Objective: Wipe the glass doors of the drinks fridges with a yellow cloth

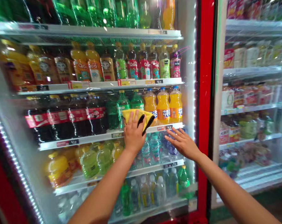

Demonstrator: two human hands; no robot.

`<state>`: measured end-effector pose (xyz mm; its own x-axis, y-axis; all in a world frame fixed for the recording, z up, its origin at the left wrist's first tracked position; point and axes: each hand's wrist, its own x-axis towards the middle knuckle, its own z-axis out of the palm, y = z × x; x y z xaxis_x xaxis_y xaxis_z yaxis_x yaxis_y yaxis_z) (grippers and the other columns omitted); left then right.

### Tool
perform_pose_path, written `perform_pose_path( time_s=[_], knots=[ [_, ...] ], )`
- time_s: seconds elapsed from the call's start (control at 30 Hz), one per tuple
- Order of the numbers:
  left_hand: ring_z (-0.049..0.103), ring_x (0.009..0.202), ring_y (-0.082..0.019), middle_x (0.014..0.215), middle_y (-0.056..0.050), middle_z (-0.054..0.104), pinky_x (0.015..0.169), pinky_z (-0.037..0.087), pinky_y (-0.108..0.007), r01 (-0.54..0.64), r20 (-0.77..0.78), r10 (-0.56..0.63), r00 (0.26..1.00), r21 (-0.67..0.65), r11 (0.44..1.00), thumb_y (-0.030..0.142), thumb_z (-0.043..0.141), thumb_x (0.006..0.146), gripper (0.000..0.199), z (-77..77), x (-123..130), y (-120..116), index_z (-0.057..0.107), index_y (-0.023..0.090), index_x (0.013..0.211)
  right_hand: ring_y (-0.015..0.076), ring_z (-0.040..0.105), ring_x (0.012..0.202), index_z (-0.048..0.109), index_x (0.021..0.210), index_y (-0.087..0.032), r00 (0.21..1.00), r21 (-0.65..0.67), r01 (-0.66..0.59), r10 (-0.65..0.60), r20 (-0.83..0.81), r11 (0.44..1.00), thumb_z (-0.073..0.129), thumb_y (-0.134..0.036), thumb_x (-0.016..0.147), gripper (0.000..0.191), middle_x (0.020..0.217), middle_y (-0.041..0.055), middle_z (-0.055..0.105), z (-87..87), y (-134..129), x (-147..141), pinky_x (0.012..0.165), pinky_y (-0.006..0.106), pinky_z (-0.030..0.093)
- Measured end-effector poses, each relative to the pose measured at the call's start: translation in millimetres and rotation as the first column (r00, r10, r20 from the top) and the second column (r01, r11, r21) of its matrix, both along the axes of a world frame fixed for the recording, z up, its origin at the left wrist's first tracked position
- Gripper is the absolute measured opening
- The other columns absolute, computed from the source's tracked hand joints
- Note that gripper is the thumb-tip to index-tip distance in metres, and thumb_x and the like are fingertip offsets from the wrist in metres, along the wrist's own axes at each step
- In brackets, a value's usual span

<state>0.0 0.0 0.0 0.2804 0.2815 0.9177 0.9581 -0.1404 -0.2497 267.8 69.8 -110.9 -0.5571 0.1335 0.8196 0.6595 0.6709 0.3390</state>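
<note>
My left hand [134,132] is at the middle of the drinks fridge, holding a yellow cloth [133,115] with black edging under its outstretched fingers. The cloth looks pressed flat against the glass door, covering part of the green bottles [123,105] behind it. To the right, my right hand [181,143] has its fingers spread and holds nothing. It rests on or close to the glass, in front of a shelf edge with price tags [169,127] and below the orange soda bottles [163,105].
Cola bottles [76,113] stand on the middle shelf at left, with juice bottles [59,169] lower down. A red door frame [205,102] runs upright on the right. Beyond it is a second fridge with stocked shelves [255,107]. Light strips line the door's sides.
</note>
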Motion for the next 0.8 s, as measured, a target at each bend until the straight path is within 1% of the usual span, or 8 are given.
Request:
perform_pose_path(
  time_s=[0.1, 0.17, 0.27, 0.4, 0.5, 0.63, 0.7, 0.8],
  knots=[
    [0.031, 0.155, -0.029, 0.164, -0.008, 0.041, 0.129, 0.022, -0.055, 0.140, -0.309, -0.180, 0.934, -0.146, 0.979, 0.021, 0.070, 0.085, 0.038, -51.4, -10.4, -4.6, 0.069, 0.025, 0.123, 0.0242, 0.029, 0.155, 0.049, 0.151, -0.028, 0.999, 0.010, -0.007, 0.008, -0.037, 1.000, 0.050, -0.005, 0.097, 0.059, 0.160, 0.0053, 0.046, -11.6, 0.9, 15.0, 0.122, 0.055, 0.037],
    [0.034, 0.154, -0.025, 0.162, -0.005, 0.045, 0.131, 0.022, -0.050, 0.190, -0.431, -0.276, 0.859, -0.232, 0.954, 0.021, 0.069, 0.085, 0.028, -64.0, -15.9, -8.4, 0.071, 0.026, 0.112, 0.0249, 0.029, 0.155, 0.047, 0.153, -0.028, 0.998, 0.004, -0.003, 0.003, -0.068, 1.000, 0.051, -0.005, 0.096, 0.061, 0.160, 0.0063, 0.046, -17.6, 1.6, 26.4, 0.122, 0.055, 0.038],
    [0.032, 0.155, -0.026, 0.164, -0.006, 0.042, 0.130, 0.023, -0.051, 0.151, -0.345, -0.228, 0.911, -0.236, 0.960, 0.016, 0.068, 0.083, 0.035, -42.5, -7.4, -7.4, 0.069, 0.024, 0.117, 0.0258, 0.030, 0.155, 0.041, 0.157, -0.030, 0.993, -0.026, 0.012, -0.015, -0.119, 1.000, 0.051, -0.004, 0.095, 0.067, 0.160, 0.0059, 0.045, -22.3, 3.1, 42.5, 0.121, 0.055, 0.040],
    [0.021, 0.159, -0.030, 0.167, -0.009, 0.035, 0.130, 0.019, -0.059, 0.136, -0.168, -0.155, 0.974, -0.121, 0.983, 0.019, 0.064, 0.088, 0.043, -0.9, 44.8, 14.5, 0.063, 0.023, 0.131, 0.0256, 0.029, 0.155, 0.035, 0.160, -0.034, 0.981, -0.060, 0.001, -0.012, -0.194, 0.998, 0.047, 0.002, 0.092, 0.078, 0.164, 0.0048, 0.040, -26.0, 4.4, 52.7, 0.120, 0.055, 0.043],
    [0.021, 0.158, -0.031, 0.168, -0.010, 0.033, 0.131, 0.015, -0.058, 0.176, -0.245, -0.208, 0.947, -0.146, 0.973, 0.023, 0.065, 0.088, 0.033, -12.4, 75.1, 26.8, 0.067, 0.022, 0.121, 0.0244, 0.029, 0.155, 0.033, 0.160, -0.036, 0.969, -0.080, -0.028, 0.007, -0.245, 0.996, 0.044, 0.004, 0.092, 0.080, 0.167, 0.0045, 0.035, -32.4, 5.4, 55.4, 0.118, 0.053, 0.045],
    [0.028, 0.157, -0.023, 0.166, -0.005, 0.038, 0.132, 0.014, -0.049, 0.237, -0.493, -0.362, 0.791, -0.298, 0.925, 0.022, 0.066, 0.086, 0.033, -41.9, 63.0, 27.2, 0.068, 0.025, 0.119, 0.0230, 0.037, 0.152, 0.039, 0.158, -0.035, 0.956, -0.059, -0.031, 0.012, -0.292, 0.998, 0.042, 0.005, 0.092, 0.077, 0.163, 0.0053, 0.042, -40.9, 8.9, 67.9, 0.115, 0.049, 0.049],
    [0.027, 0.157, -0.023, 0.167, -0.004, 0.036, 0.132, 0.015, -0.050, 0.239, -0.459, -0.351, 0.816, -0.285, 0.928, 0.019, 0.068, 0.083, 0.039, -34.2, 57.0, 28.8, 0.067, 0.025, 0.122, 0.0236, 0.044, 0.148, 0.045, 0.155, -0.032, 0.955, -0.039, -0.014, 0.001, -0.297, 0.999, 0.045, 0.002, 0.093, 0.071, 0.157, 0.0066, 0.051, -41.5, 10.9, 77.8, 0.113, 0.048, 0.052],
    [0.023, 0.158, -0.028, 0.168, -0.007, 0.033, 0.131, 0.016, -0.057, 0.243, -0.308, -0.286, 0.908, -0.169, 0.955, 0.019, 0.068, 0.084, 0.042, -2.1, 76.7, 39.7, 0.065, 0.024, 0.126, 0.0244, 0.051, 0.142, 0.053, 0.150, -0.027, 0.955, -0.023, 0.018, -0.024, -0.294, 1.000, 0.048, -0.003, 0.094, 0.061, 0.148, 0.0074, 0.061, -37.7, 13.1, 90.0, 0.113, 0.048, 0.052]
  ],
)
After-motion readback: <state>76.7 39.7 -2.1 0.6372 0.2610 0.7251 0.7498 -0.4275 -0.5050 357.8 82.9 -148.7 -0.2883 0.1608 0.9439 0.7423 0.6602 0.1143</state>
